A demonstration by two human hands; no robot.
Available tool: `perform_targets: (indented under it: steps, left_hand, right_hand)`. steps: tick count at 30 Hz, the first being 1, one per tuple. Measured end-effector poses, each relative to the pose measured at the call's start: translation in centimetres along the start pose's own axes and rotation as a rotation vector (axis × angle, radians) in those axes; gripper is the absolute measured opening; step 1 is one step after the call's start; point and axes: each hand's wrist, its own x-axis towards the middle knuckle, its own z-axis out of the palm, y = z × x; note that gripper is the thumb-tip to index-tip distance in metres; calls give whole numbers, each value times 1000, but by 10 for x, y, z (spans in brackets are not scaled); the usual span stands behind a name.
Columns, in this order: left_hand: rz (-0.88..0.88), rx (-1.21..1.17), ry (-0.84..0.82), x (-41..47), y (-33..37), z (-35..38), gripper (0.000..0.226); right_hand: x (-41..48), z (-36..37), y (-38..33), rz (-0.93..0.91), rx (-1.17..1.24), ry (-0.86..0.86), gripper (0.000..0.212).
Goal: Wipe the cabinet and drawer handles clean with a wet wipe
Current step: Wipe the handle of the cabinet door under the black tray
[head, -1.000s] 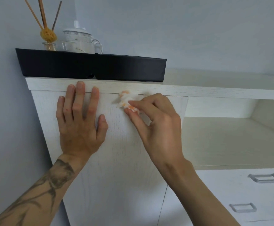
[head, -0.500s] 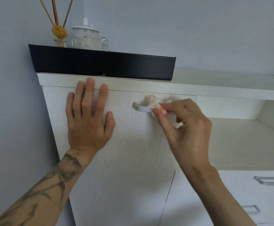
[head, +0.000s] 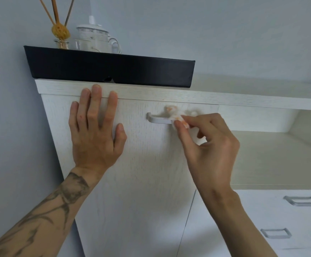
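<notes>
A silver bar handle (head: 158, 119) runs across the top of the white cabinet door (head: 136, 182). My right hand (head: 208, 149) pinches a crumpled white wet wipe with orange marks (head: 175, 114) and holds it against the handle's right end, which the wipe hides. My left hand (head: 95, 130) lies flat on the door to the left of the handle, fingers straight and reaching up to the cabinet's top edge. Two silver drawer handles, the upper drawer handle (head: 302, 200) and the lower drawer handle (head: 276, 233), sit at the lower right.
A black tray (head: 110, 71) stands on the cabinet top, carrying a white teapot (head: 97, 40) and a reed diffuser (head: 61, 34). An open shelf recess (head: 273, 156) lies to the right of the door. A grey wall (head: 12, 145) closes off the left side.
My right hand has slid the wipe rightward along the handle, uncovering its left part. My left hand stays flat on the door. The view has shifted, so everything sits further right.
</notes>
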Motion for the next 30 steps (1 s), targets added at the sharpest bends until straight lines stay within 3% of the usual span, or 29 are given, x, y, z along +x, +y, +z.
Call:
perform_targets:
  steps: [8,17,22,30]
  left_hand:
    - [4,7,8,-1,-2,0,61]
    - [1,-3,13,-1,0,-1,61]
    - [2,13,15,0,1,-1,61]
    - [-65,38,-69,2,14,-16,58]
  right_hand:
    - [-5,33,-29,-83,49,-80,15]
    - [-2,-22,24,141,34,150,6]
    - [-2,7,-3,-10,110,31,11]
    - [-2,-30,26,113,129,50,9]
